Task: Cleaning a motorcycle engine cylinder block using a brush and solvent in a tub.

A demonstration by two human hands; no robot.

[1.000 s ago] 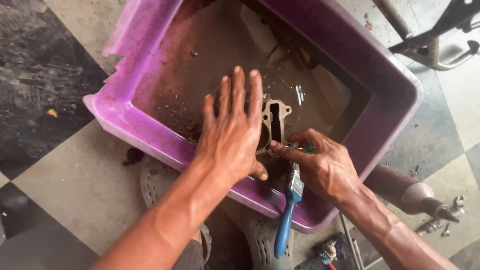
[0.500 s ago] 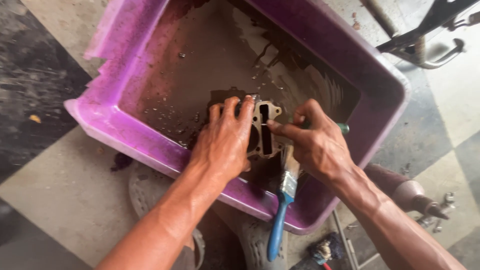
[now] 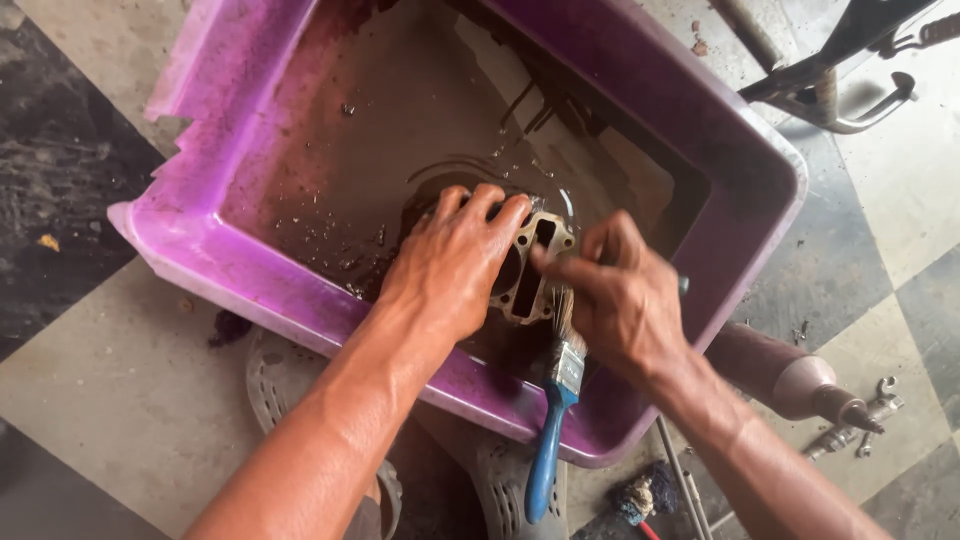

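Observation:
A purple plastic tub (image 3: 700,120) holds dark, dirty liquid. My left hand (image 3: 455,262) grips a metal engine cylinder block (image 3: 527,275) that sits in the liquid near the tub's front wall. My right hand (image 3: 620,300) is closed around a thin tool with a green handle, its tip pressed against the block's flat face; most of the tool is hidden by my fingers. A blue-handled paintbrush (image 3: 553,420) leans over the tub's front rim just below the block.
The tub's left rim is cracked and jagged. A brown exhaust muffler (image 3: 790,378) lies on the checkered floor at right, with small metal parts (image 3: 860,425) beside it. A motorcycle stand (image 3: 850,90) is at top right. My sandals (image 3: 290,380) are under the tub's edge.
My left hand went from flat and spread over the block to gripping it. My right hand moved the tool along the block's face. The view shifted slightly.

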